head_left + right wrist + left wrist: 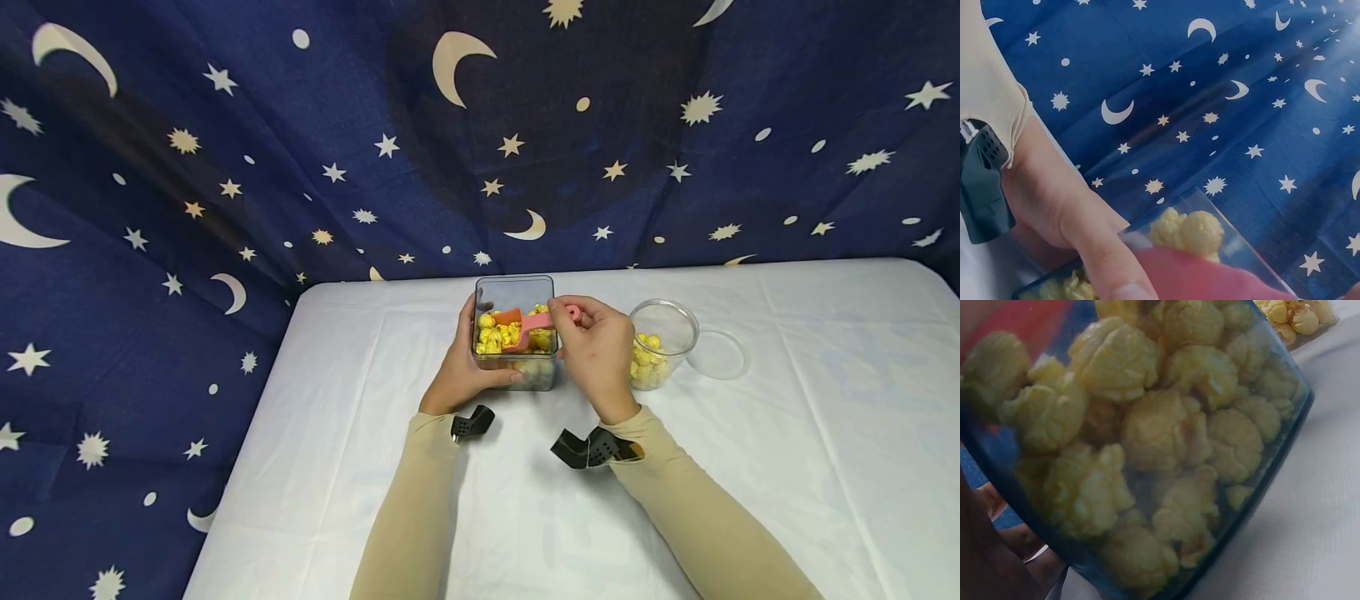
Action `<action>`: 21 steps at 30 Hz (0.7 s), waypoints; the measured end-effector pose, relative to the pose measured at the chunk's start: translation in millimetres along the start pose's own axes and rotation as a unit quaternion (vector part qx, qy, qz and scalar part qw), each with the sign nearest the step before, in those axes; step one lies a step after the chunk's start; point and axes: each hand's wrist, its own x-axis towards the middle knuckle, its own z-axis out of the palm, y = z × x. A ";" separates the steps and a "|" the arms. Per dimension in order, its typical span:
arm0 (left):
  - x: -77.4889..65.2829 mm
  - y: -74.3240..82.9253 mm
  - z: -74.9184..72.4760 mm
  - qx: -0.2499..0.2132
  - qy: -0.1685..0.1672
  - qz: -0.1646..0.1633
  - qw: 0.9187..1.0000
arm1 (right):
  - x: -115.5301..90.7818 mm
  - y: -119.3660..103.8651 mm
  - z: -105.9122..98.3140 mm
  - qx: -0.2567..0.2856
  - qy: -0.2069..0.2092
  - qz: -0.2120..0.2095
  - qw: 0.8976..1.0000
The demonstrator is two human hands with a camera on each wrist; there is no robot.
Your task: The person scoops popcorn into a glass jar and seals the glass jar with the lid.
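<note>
My left hand (459, 371) grips a clear square container (517, 288) of yellow popcorn (491, 340), thumb along its near side and fingers round its left side. Through its wall in the left wrist view, popcorn pieces (1160, 431) fill most of the inside. My right hand (600, 346) pinches the handle of a pink scoop (536, 322) over the container's right rim. The scoop's bowl lies inside the container, among the popcorn. In the right wrist view the pink scoop (1197, 275) shows large, with popcorn (1188, 231) beyond it.
Right of my right hand stands a round clear jar (667, 321), partly filled with popcorn. A round clear lid (718, 356) lies beside it on the white cloth-covered table (750, 467). A dark blue curtain (375, 100) with moons and stars hangs behind and to the left.
</note>
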 end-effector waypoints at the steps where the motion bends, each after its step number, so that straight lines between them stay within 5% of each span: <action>1: -1.0 3.8 0.0 -0.004 -0.001 0.000 1.000 | 0.5 0.5 -0.1 0.007 0.002 0.007 1.000; 4: -1.5 5.5 0.2 -0.012 -0.003 0.002 1.000 | 1.7 2.3 0.0 0.025 0.011 0.019 0.999; 11: 5.5 -21.0 0.2 -0.017 -0.001 0.016 1.000 | 3.3 3.6 0.1 0.034 0.031 0.009 0.999; 21: 4.3 -23.4 -0.5 -0.009 0.005 0.019 1.000 | 3.7 4.5 -1.0 0.031 0.004 0.009 0.999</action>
